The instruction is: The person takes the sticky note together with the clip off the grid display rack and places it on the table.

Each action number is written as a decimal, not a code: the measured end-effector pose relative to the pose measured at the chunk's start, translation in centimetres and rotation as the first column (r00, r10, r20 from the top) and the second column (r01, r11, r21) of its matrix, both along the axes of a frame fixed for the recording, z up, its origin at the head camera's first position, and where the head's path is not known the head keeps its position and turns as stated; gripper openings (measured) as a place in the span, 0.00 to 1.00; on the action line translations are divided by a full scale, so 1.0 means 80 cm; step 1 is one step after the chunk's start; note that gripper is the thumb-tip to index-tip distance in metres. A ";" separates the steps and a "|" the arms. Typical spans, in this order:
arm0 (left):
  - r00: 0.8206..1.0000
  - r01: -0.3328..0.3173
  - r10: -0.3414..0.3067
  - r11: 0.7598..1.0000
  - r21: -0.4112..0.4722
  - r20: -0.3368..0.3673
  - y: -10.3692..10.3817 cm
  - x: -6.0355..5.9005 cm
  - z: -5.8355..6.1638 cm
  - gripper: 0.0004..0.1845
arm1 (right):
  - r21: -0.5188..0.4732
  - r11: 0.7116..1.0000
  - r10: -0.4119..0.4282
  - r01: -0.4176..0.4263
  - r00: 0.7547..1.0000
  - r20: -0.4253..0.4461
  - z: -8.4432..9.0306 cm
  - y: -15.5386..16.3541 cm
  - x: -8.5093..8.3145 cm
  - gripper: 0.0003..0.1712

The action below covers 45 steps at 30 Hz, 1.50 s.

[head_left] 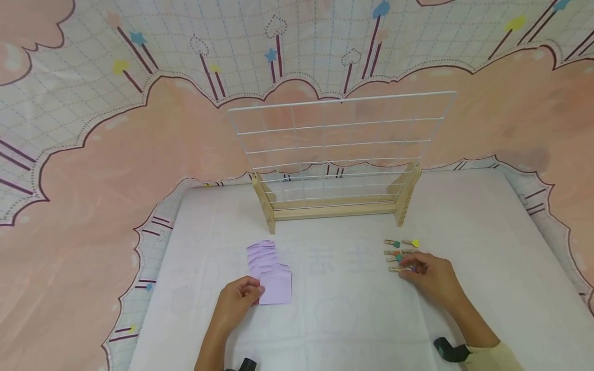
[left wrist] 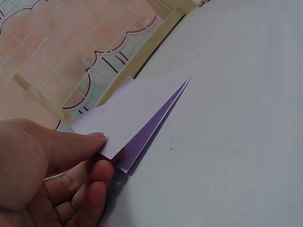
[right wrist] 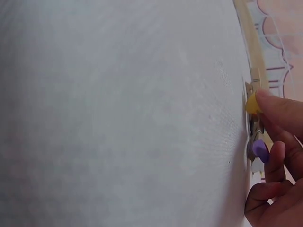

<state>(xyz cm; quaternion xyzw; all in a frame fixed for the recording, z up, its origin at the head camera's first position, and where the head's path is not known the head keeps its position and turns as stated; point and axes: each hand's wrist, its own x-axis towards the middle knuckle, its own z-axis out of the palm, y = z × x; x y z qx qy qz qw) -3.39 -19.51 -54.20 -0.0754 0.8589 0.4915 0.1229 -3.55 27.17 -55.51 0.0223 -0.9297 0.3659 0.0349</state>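
In the head view my left hand (head_left: 238, 301) pinches the left edge of a square sheet of lilac paper (head_left: 277, 288). Seen from the left wrist, the thumb presses on top of the sheet (left wrist: 128, 120) with fingers curled beneath, and a second lilac layer shows under it. More lilac sheets (head_left: 261, 253) lie fanned out behind. My right hand (head_left: 431, 278) reaches over a group of small wooden clothespins (head_left: 392, 242) with coloured hearts. Its bent fingers are around a clothespin with a purple heart (right wrist: 260, 150); I cannot tell whether they grip it. A yellow heart (right wrist: 252, 104) shows near a fingertip.
A white wire grid rack (head_left: 341, 136) on a wooden stand (head_left: 334, 211) stands at the back of the white-covered table (head_left: 343, 319). Patterned pink and white cloth (head_left: 185, 129) hangs behind and at the sides. Black devices (head_left: 450, 350) sit by the wrists.
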 end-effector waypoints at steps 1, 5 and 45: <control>1.000 -0.001 0.001 1.000 -0.004 0.000 0.000 0.000 0.000 0.05 | 0.003 1.000 0.001 -0.001 1.000 0.002 0.000 0.000 0.000 0.12; 1.000 -0.012 0.012 1.000 -0.019 0.007 -0.001 -0.001 -0.002 0.05 | 0.013 1.000 0.000 0.000 1.000 0.001 0.000 -0.001 -0.002 0.12; 0.994 -0.107 0.106 0.993 0.043 0.036 -0.010 0.001 -0.008 0.10 | -0.062 0.998 -0.028 0.028 1.000 0.008 0.004 0.003 -0.003 0.12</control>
